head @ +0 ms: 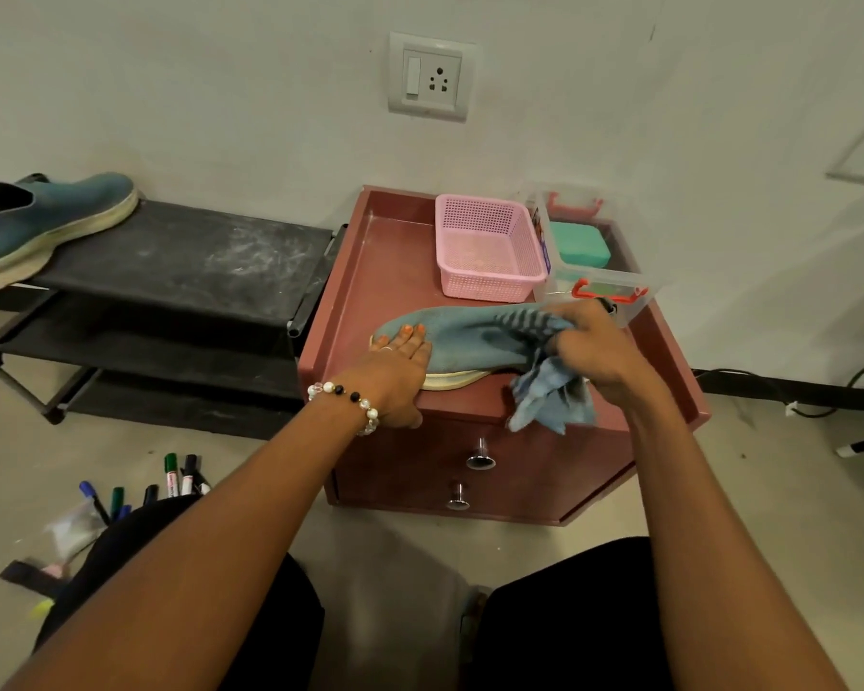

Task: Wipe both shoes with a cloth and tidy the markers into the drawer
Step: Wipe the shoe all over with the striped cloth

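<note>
Shoe [450, 336] on cabinet top [400, 291], mid-wipe: left hand [395, 376] flat on toe, right hand [594, 346] clutching cloth [549, 396] at heel. Second shoe [46, 221] on rack [180, 251], state unclear. Markers [170, 481] on floor; drawers [480, 458] closed, tidying pending.

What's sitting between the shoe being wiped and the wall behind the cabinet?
In the head view, a pink basket stands between the shoe and the wall, beside a clear plastic box.

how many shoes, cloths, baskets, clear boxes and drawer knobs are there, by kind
shoes: 2 (one on the cabinet, one on the rack)
cloth: 1
pink basket: 1
clear box: 1
drawer knobs: 2 ()
total: 7
</note>
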A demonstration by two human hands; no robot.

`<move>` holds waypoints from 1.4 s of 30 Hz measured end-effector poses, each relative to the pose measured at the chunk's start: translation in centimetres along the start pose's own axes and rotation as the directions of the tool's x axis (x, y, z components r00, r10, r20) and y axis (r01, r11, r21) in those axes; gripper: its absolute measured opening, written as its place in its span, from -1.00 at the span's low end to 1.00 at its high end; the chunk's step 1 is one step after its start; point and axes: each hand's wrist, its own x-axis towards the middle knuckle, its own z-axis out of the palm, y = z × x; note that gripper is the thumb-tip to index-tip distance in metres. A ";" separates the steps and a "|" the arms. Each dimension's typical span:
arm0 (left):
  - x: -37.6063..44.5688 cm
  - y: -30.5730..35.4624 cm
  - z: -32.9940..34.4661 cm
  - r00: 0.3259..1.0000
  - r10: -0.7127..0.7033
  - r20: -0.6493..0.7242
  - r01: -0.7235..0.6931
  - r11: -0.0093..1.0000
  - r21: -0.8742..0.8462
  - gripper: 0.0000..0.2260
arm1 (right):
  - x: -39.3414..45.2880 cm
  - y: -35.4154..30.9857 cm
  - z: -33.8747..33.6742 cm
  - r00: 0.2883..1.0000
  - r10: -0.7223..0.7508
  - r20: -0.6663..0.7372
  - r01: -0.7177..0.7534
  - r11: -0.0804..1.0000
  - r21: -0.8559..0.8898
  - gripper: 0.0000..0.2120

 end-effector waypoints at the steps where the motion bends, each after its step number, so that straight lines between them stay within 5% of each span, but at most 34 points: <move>1: 0.1 0.0 0.0 1.000 -0.003 -0.002 0.003 1.000 0.003 -0.09 | -0.3 0.2 -0.5 0.989 -0.011 -0.147 0.027 0.994 0.109 -0.69; 4: 0.1 0.4 0.0 1.000 -0.014 -0.010 0.014 1.000 0.015 -0.10 | -0.3 0.1 -0.2 0.829 -0.089 -0.552 0.094 0.995 -0.018 -0.81; 6: 0.0 0.6 0.0 1.000 -0.016 -0.019 0.017 1.000 0.021 -0.10 | 0.2 -0.3 1.2 0.764 -0.175 -0.621 0.020 0.969 -0.248 -0.76; 9: -0.2 0.6 0.0 1.000 -0.014 -0.020 0.014 1.000 0.013 -0.11 | 1.0 -0.2 5.1 0.829 -0.279 -0.485 -0.077 0.802 -0.592 -0.68; 13: -0.3 0.4 0.0 1.000 -0.007 -0.005 0.007 1.000 0.009 -0.09 | 1.9 0.1 8.9 0.923 -0.227 -0.310 -0.058 0.715 -0.697 -0.76; 20: -0.2 0.4 -0.1 0.999 -0.008 0.042 0.008 1.000 0.017 -0.07 | 2.7 0.1 8.8 0.907 -0.370 0.201 0.396 0.586 -0.707 -0.62; 24: -0.3 0.2 0.1 1.000 0.002 0.030 -0.003 1.000 0.016 -0.12 | 3.4 1.8 6.0 0.933 -0.344 0.103 0.256 0.434 -0.864 -0.66; 27: -0.3 0.1 0.2 1.000 0.013 0.023 -0.013 1.000 0.002 -0.13 | 3.3 2.0 5.6 0.968 -0.231 -0.098 0.023 0.470 -0.882 -0.71; 30: -0.3 0.0 0.2 0.999 0.021 0.032 -0.021 1.000 -0.010 -0.13 | 3.0 1.0 6.8 0.976 -0.150 -0.159 -0.061 0.512 -0.857 -0.72; 35: 0.1 -0.4 0.1 0.998 0.038 0.059 -0.036 0.999 -0.027 -0.11 | 2.5 -0.1 8.5 0.961 -0.268 0.068 0.199 0.502 -0.841 -0.67; 39: 0.0 -0.3 -0.2 0.997 0.039 0.068 -0.039 0.999 -0.007 -0.12 | 2.6 0.2 7.9 0.861 -0.354 0.366 0.508 0.537 -0.674 -0.51; 42: 0.0 -0.5 -0.1 0.998 0.044 0.043 -0.043 0.999 -0.022 -0.11 | 3.3 1.0 5.9 0.880 -0.321 0.350 0.475 0.570 -0.671 -0.52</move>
